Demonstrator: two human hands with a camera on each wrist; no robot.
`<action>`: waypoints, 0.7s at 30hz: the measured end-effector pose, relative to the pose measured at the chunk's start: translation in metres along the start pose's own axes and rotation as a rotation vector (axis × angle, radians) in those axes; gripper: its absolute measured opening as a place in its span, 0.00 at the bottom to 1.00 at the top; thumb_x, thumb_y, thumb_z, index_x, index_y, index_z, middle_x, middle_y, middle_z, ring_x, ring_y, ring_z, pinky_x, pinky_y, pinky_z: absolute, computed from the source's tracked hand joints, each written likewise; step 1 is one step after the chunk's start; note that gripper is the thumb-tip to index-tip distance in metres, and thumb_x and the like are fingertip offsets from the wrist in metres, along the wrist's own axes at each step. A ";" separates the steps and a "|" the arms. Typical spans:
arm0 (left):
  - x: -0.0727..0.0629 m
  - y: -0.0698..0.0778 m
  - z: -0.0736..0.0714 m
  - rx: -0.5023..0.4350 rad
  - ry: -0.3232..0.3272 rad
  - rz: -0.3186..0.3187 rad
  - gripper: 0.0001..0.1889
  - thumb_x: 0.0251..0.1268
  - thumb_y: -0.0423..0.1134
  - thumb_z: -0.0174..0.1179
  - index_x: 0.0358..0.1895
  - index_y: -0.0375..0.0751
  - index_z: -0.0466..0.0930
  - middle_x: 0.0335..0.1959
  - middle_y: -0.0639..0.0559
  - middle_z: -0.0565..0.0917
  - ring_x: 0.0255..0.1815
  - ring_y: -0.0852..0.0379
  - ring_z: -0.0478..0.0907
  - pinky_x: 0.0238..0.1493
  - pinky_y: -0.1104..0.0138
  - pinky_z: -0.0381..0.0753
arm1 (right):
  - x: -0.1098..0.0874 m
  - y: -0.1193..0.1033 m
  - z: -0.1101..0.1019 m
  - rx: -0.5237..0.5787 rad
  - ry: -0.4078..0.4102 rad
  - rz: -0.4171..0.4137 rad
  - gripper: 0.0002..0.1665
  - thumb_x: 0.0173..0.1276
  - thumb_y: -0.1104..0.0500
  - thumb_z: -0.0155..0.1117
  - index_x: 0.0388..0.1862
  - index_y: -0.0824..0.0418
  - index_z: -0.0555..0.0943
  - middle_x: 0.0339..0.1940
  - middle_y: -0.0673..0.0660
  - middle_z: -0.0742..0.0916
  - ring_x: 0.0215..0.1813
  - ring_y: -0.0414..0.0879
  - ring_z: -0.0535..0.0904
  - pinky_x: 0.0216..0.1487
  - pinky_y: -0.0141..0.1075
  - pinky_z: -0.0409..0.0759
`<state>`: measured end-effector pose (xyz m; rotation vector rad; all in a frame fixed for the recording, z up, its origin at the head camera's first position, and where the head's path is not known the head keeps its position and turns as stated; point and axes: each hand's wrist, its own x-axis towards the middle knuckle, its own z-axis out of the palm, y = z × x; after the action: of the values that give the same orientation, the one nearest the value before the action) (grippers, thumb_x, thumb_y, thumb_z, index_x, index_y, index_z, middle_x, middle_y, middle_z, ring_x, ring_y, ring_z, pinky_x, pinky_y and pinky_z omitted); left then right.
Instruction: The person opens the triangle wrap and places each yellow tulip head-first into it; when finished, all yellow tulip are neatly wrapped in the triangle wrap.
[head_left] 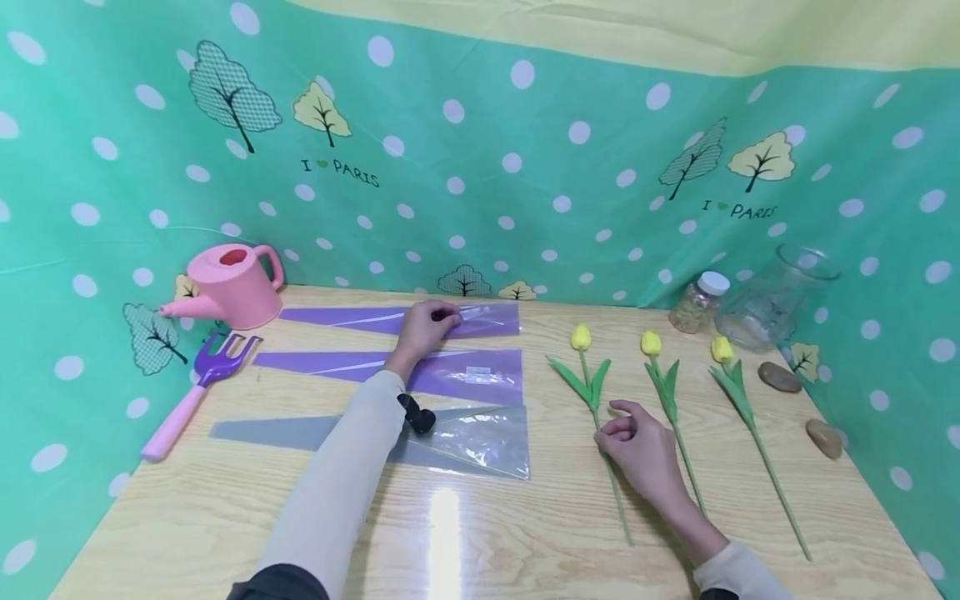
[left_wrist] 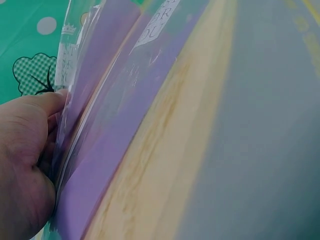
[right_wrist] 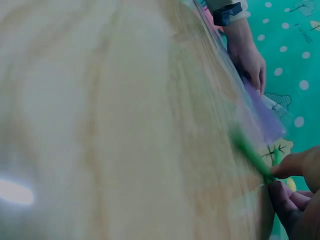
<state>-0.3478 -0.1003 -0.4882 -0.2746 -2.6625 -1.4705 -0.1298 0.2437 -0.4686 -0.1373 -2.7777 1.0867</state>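
My left hand (head_left: pixel 424 330) is at the rear purple flower sleeve (head_left: pixel 491 320), a tapered clear-fronted wrapper, and pinches it between thumb and fingers; the fingertips are partly hidden behind the plastic in the left wrist view. Nearer to me lie a second purple sleeve (head_left: pixel 450 383) with a white label and a grey sleeve (head_left: pixel 480 437), which my left forearm crosses. My right hand (head_left: pixel 641 454) pinches the green stem of the leftmost yellow artificial tulip (head_left: pixel 581 337), just below its leaves. Two more tulips, a middle one (head_left: pixel 651 343) and a right one (head_left: pixel 722 349), lie beside it.
A pink watering can (head_left: pixel 240 287) stands at the back left, behind a purple-and-pink hand fork (head_left: pixel 198 383). At the back right are a white-capped jar (head_left: pixel 693 308) and a clear glass vase (head_left: pixel 757 312). Two brown stones (head_left: pixel 780 377) lie near the right edge.
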 end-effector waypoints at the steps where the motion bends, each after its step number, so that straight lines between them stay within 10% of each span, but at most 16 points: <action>1: 0.000 0.000 0.000 0.000 -0.003 0.002 0.10 0.70 0.39 0.67 0.50 0.43 0.89 0.53 0.44 0.89 0.61 0.45 0.82 0.71 0.53 0.76 | 0.000 -0.001 0.000 -0.003 -0.004 0.002 0.27 0.62 0.63 0.73 0.61 0.67 0.81 0.32 0.53 0.92 0.31 0.37 0.85 0.34 0.25 0.80; 8: 0.001 0.000 -0.001 0.016 0.003 0.005 0.09 0.70 0.41 0.68 0.49 0.44 0.90 0.53 0.45 0.89 0.62 0.45 0.82 0.71 0.53 0.76 | 0.002 -0.001 -0.001 0.038 -0.012 0.053 0.21 0.63 0.65 0.67 0.57 0.65 0.84 0.33 0.56 0.91 0.32 0.38 0.83 0.33 0.25 0.80; 21: 0.000 0.000 -0.002 0.000 -0.011 -0.007 0.10 0.70 0.39 0.67 0.50 0.43 0.89 0.54 0.45 0.89 0.62 0.45 0.82 0.71 0.53 0.76 | 0.006 -0.018 -0.015 0.476 -0.139 0.333 0.20 0.77 0.60 0.63 0.64 0.65 0.81 0.54 0.57 0.86 0.47 0.37 0.83 0.46 0.26 0.85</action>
<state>-0.3479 -0.1020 -0.4869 -0.2746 -2.6748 -1.4761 -0.1336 0.2416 -0.4452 -0.4922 -2.5731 1.8683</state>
